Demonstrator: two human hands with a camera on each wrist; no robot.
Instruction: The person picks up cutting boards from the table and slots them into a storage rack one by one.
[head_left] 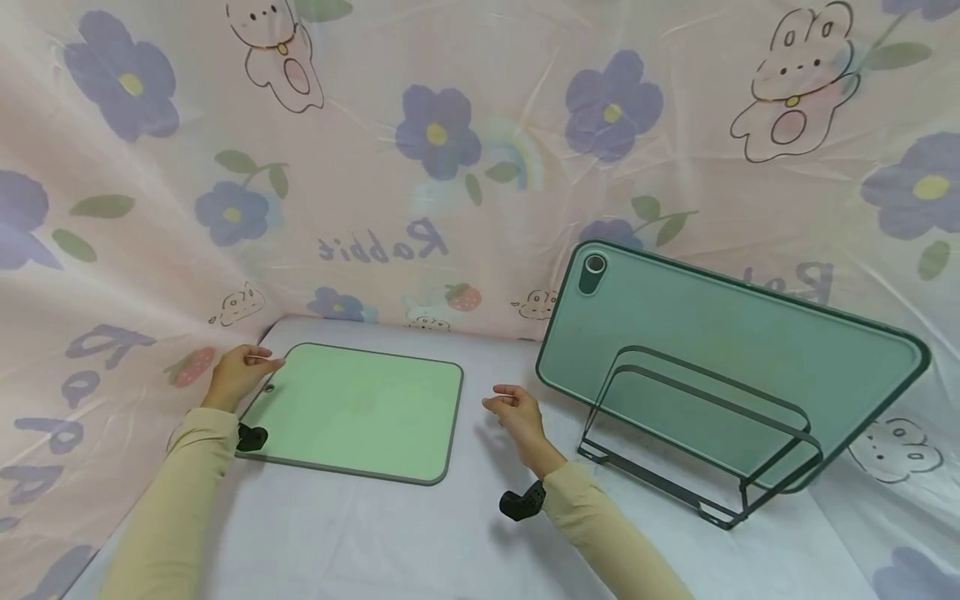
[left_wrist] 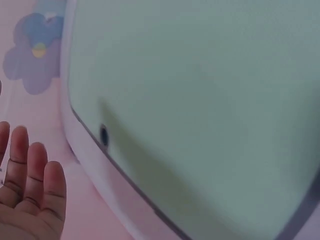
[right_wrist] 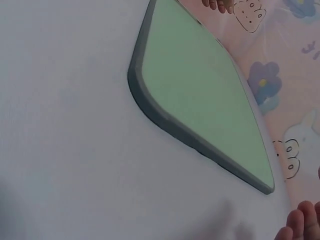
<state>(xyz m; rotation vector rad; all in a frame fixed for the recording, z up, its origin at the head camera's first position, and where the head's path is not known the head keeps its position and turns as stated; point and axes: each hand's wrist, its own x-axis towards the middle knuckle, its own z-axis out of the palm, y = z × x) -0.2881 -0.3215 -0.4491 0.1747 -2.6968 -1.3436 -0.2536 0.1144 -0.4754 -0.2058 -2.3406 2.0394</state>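
Note:
A light green cutting board (head_left: 360, 412) with a grey rim lies flat on the table, a small hole near its left edge. My left hand (head_left: 238, 375) is beside that edge, its fingertips overlapping the rim in the head view. From the left wrist, the same hand (left_wrist: 32, 195) shows relaxed fingers with nothing between them, apart from the board (left_wrist: 190, 100). To the right of the board, my right hand (head_left: 519, 421) hovers over the table with loosely bent fingers and holds nothing. Its fingertips (right_wrist: 297, 220) appear at the lower corner of the right wrist view.
At the right, a larger teal cutting board (head_left: 697, 325) with a ringed hole leans in a black wire rack (head_left: 645, 479). A patterned cloth (head_left: 360, 150) hangs behind and beside the white-covered table (head_left: 360, 542). Each wrist wears a black device (head_left: 522, 502).

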